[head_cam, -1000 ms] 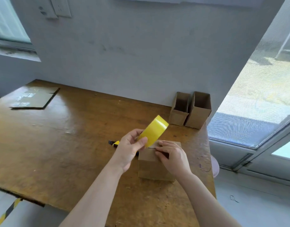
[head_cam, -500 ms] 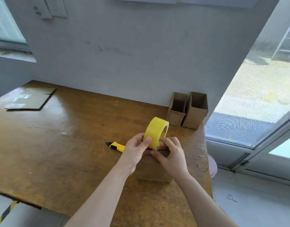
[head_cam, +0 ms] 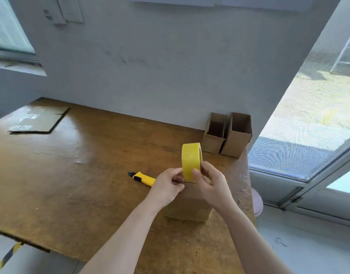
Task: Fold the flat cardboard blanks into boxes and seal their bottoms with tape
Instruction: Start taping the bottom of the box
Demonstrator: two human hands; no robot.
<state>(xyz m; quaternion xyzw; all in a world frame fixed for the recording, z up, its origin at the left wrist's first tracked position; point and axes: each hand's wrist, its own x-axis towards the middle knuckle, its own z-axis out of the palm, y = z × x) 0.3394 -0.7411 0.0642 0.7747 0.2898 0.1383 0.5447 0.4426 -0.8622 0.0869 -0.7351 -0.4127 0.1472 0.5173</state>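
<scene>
By the wall two boxes [head_cam: 227,135] are standing, seemingly finished; the left hand [head_cam: 167,186] and right hand [head_cam: 212,185] are pinching the tape roll [head_cam: 190,160] above a third box [head_cam: 188,206]; flat blanks [head_cam: 38,120] are waiting.

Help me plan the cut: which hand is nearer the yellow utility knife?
Left. The left hand is just beside the utility knife; the right hand is farther, past the tape roll.
</scene>
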